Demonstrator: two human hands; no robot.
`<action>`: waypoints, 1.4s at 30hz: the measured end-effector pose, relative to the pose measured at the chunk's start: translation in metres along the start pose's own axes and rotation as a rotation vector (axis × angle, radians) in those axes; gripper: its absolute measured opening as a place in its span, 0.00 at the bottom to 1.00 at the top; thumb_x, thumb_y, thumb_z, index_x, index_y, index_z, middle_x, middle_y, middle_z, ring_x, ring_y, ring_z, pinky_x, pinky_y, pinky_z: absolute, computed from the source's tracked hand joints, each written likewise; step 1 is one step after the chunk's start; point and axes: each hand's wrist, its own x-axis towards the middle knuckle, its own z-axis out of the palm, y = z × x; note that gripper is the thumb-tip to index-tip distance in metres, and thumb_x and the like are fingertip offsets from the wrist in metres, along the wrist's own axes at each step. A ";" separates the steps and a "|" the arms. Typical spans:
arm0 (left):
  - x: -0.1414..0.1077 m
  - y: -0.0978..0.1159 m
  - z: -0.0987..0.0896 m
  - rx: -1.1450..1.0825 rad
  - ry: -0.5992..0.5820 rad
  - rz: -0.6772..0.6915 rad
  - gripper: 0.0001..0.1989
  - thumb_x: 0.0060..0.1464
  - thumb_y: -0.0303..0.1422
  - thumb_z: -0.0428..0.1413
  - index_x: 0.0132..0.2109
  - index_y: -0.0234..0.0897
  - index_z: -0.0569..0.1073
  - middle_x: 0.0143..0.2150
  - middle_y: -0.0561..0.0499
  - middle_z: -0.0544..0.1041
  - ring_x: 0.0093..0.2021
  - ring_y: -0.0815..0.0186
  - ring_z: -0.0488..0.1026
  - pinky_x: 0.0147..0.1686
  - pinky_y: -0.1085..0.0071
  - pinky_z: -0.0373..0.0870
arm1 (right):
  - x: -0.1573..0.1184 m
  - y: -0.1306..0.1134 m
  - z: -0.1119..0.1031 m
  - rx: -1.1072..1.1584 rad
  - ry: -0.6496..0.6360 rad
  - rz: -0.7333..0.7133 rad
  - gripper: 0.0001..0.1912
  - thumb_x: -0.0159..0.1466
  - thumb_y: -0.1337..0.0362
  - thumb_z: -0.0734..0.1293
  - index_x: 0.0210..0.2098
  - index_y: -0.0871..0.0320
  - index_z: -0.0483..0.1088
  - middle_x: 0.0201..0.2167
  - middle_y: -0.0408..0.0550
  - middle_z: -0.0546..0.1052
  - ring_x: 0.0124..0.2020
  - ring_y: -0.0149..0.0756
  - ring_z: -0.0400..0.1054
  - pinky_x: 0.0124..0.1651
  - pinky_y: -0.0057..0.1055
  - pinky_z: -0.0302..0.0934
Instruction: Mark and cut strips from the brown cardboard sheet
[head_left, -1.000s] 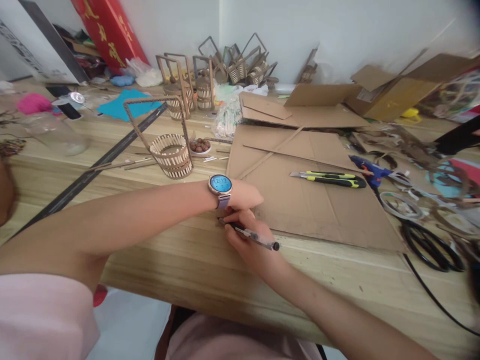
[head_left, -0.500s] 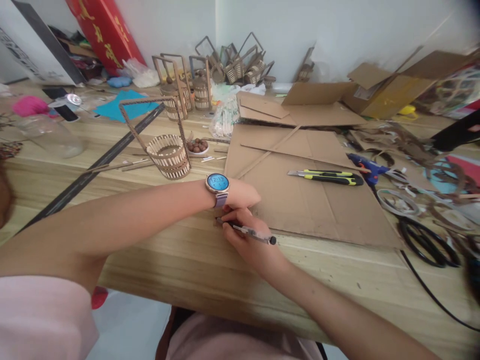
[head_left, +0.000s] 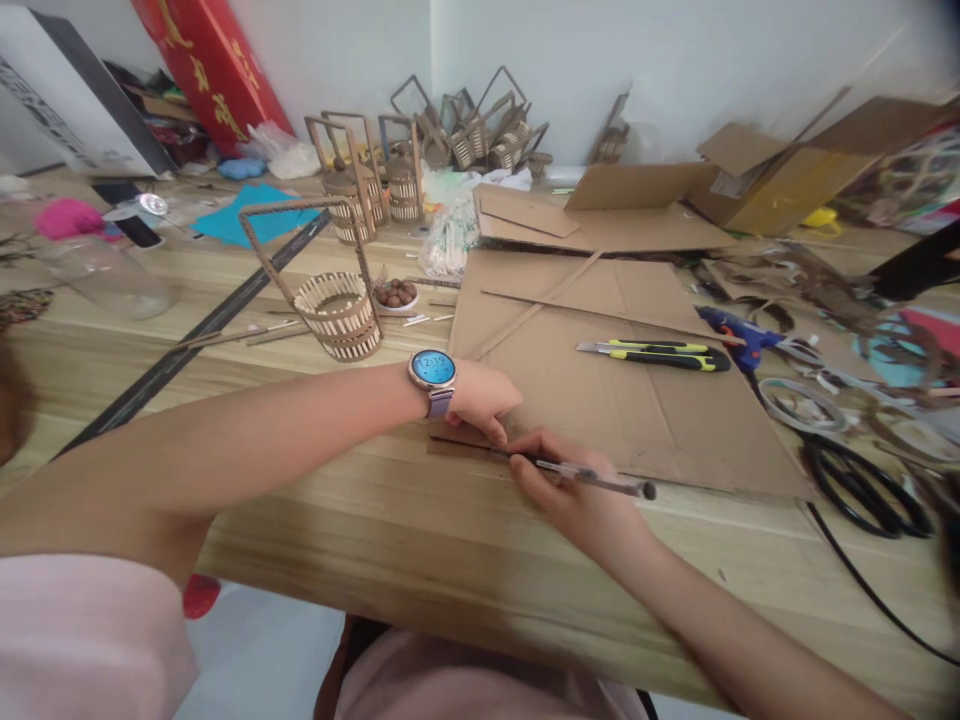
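My left hand [head_left: 486, 398], with a watch [head_left: 433, 368] on its wrist, rests on the front left part of a flat cardboard sheet [head_left: 645, 420]. Its thumb points down toward the sheet's near edge; most of its other fingers are hidden, and it looks open, pressing rather than grasping. Just to its right, my right hand [head_left: 574, 480] is closed around a pen [head_left: 581, 474], whose tip meets the sheet's front edge by my left thumb. A thin cardboard strip [head_left: 600, 312] and a yellow-and-black utility knife [head_left: 660, 354] lie on the sheet.
A handled basket [head_left: 339, 312] and a dish of brown balls [head_left: 395, 293] stand behind my left forearm. More baskets [head_left: 405, 185] line the wall. To the right lie a blue glue gun [head_left: 742, 335], black-handled scissors [head_left: 862, 485], a cable and tangled strips. An open carton [head_left: 795, 185] stands at the back.
My right hand has slid right along the sheet's front edge with the pen, leaving the spot below my left wrist. My left hand has stayed in place, its thumb now showing.
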 end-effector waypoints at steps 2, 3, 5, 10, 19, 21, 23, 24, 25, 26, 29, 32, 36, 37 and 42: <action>-0.002 0.000 0.001 0.010 0.014 -0.005 0.14 0.59 0.43 0.61 0.41 0.35 0.75 0.32 0.45 0.81 0.29 0.59 0.75 0.24 0.70 0.58 | -0.004 0.005 -0.019 -0.049 0.020 0.001 0.10 0.65 0.60 0.63 0.33 0.53 0.75 0.25 0.42 0.78 0.27 0.35 0.73 0.28 0.28 0.64; -0.004 0.001 0.002 0.016 0.031 -0.009 0.15 0.59 0.44 0.61 0.42 0.36 0.75 0.34 0.45 0.82 0.31 0.59 0.76 0.25 0.70 0.58 | -0.005 0.009 -0.030 -0.086 0.038 -0.016 0.11 0.66 0.59 0.62 0.35 0.52 0.76 0.27 0.43 0.79 0.29 0.35 0.74 0.30 0.28 0.65; -0.010 0.003 0.006 0.038 0.079 -0.027 0.15 0.60 0.45 0.61 0.45 0.37 0.74 0.39 0.45 0.82 0.34 0.59 0.77 0.26 0.69 0.58 | -0.008 0.024 -0.051 -0.203 0.067 -0.101 0.12 0.68 0.58 0.62 0.37 0.51 0.77 0.33 0.45 0.82 0.34 0.38 0.77 0.36 0.31 0.69; -0.032 0.007 0.019 0.063 0.215 -0.087 0.14 0.64 0.43 0.57 0.48 0.38 0.71 0.46 0.45 0.80 0.41 0.58 0.77 0.31 0.68 0.62 | -0.013 0.070 -0.078 -0.465 0.016 -0.311 0.09 0.68 0.57 0.65 0.42 0.52 0.77 0.43 0.51 0.82 0.46 0.45 0.76 0.48 0.41 0.69; -0.056 -0.009 0.031 -0.017 0.265 -0.079 0.17 0.61 0.35 0.62 0.54 0.35 0.71 0.54 0.45 0.72 0.50 0.59 0.72 0.46 0.69 0.64 | -0.002 0.077 -0.077 -0.431 -0.048 -0.268 0.07 0.68 0.59 0.65 0.42 0.53 0.74 0.40 0.52 0.79 0.44 0.45 0.72 0.47 0.43 0.67; -0.057 -0.008 0.031 -0.044 0.257 -0.089 0.16 0.60 0.34 0.62 0.53 0.34 0.71 0.53 0.45 0.72 0.50 0.60 0.72 0.45 0.69 0.64 | -0.001 0.076 -0.077 -0.411 -0.049 -0.235 0.06 0.67 0.60 0.66 0.41 0.52 0.74 0.39 0.52 0.78 0.43 0.44 0.72 0.45 0.42 0.67; -0.057 -0.007 0.031 -0.072 0.253 -0.101 0.16 0.60 0.33 0.62 0.52 0.34 0.71 0.53 0.45 0.72 0.49 0.61 0.73 0.44 0.70 0.64 | -0.001 0.075 -0.077 -0.392 -0.053 -0.195 0.05 0.65 0.61 0.66 0.39 0.52 0.73 0.37 0.51 0.75 0.39 0.42 0.71 0.41 0.39 0.68; -0.057 -0.006 0.030 -0.082 0.249 -0.109 0.15 0.60 0.32 0.62 0.52 0.34 0.70 0.54 0.45 0.71 0.48 0.61 0.73 0.44 0.70 0.64 | -0.001 0.075 -0.076 -0.385 -0.049 -0.179 0.04 0.64 0.62 0.67 0.39 0.52 0.73 0.36 0.50 0.74 0.37 0.40 0.71 0.39 0.37 0.68; -0.057 -0.005 0.030 -0.090 0.242 -0.116 0.15 0.61 0.32 0.61 0.52 0.34 0.70 0.54 0.45 0.71 0.48 0.61 0.73 0.43 0.70 0.64 | -0.002 0.074 -0.075 -0.382 -0.041 -0.167 0.04 0.64 0.63 0.67 0.38 0.52 0.73 0.35 0.49 0.73 0.35 0.39 0.70 0.37 0.36 0.68; -0.057 -0.005 0.030 -0.099 0.233 -0.117 0.14 0.61 0.32 0.61 0.52 0.35 0.69 0.54 0.45 0.71 0.47 0.61 0.73 0.42 0.70 0.64 | -0.002 0.074 -0.074 -0.382 -0.031 -0.163 0.03 0.63 0.63 0.67 0.38 0.52 0.73 0.35 0.48 0.71 0.33 0.38 0.70 0.36 0.35 0.67; -0.057 -0.004 0.032 -0.106 0.194 -0.110 0.10 0.63 0.31 0.57 0.50 0.36 0.68 0.50 0.46 0.75 0.46 0.61 0.74 0.39 0.70 0.64 | -0.005 0.073 -0.071 -0.385 -0.003 -0.187 0.03 0.64 0.63 0.66 0.35 0.53 0.72 0.34 0.49 0.70 0.34 0.38 0.70 0.36 0.35 0.68; -0.058 -0.003 0.036 -0.077 0.166 -0.133 0.07 0.65 0.32 0.54 0.48 0.37 0.66 0.43 0.47 0.77 0.42 0.60 0.75 0.34 0.69 0.62 | -0.007 0.073 -0.069 -0.385 0.012 -0.222 0.04 0.64 0.63 0.66 0.34 0.53 0.72 0.35 0.50 0.71 0.36 0.40 0.71 0.38 0.36 0.68; -0.060 -0.001 0.042 -0.061 0.204 -0.132 0.04 0.67 0.31 0.52 0.46 0.37 0.66 0.40 0.46 0.77 0.38 0.60 0.75 0.31 0.70 0.60 | -0.010 0.071 -0.069 -0.388 0.040 -0.237 0.05 0.65 0.63 0.65 0.34 0.54 0.73 0.34 0.51 0.71 0.36 0.42 0.71 0.37 0.37 0.68; -0.061 -0.001 0.043 -0.068 0.214 -0.124 0.03 0.67 0.31 0.52 0.46 0.37 0.66 0.40 0.46 0.77 0.38 0.61 0.75 0.31 0.70 0.60 | -0.010 0.070 -0.069 -0.390 0.041 -0.243 0.05 0.65 0.64 0.65 0.34 0.54 0.73 0.34 0.51 0.71 0.36 0.42 0.71 0.37 0.37 0.68; -0.061 -0.004 0.052 -0.093 0.275 -0.094 0.03 0.68 0.31 0.52 0.43 0.37 0.65 0.39 0.47 0.76 0.36 0.62 0.74 0.31 0.70 0.60 | -0.011 0.069 -0.068 -0.401 0.047 -0.272 0.07 0.64 0.68 0.63 0.32 0.53 0.72 0.32 0.50 0.70 0.34 0.40 0.70 0.35 0.35 0.66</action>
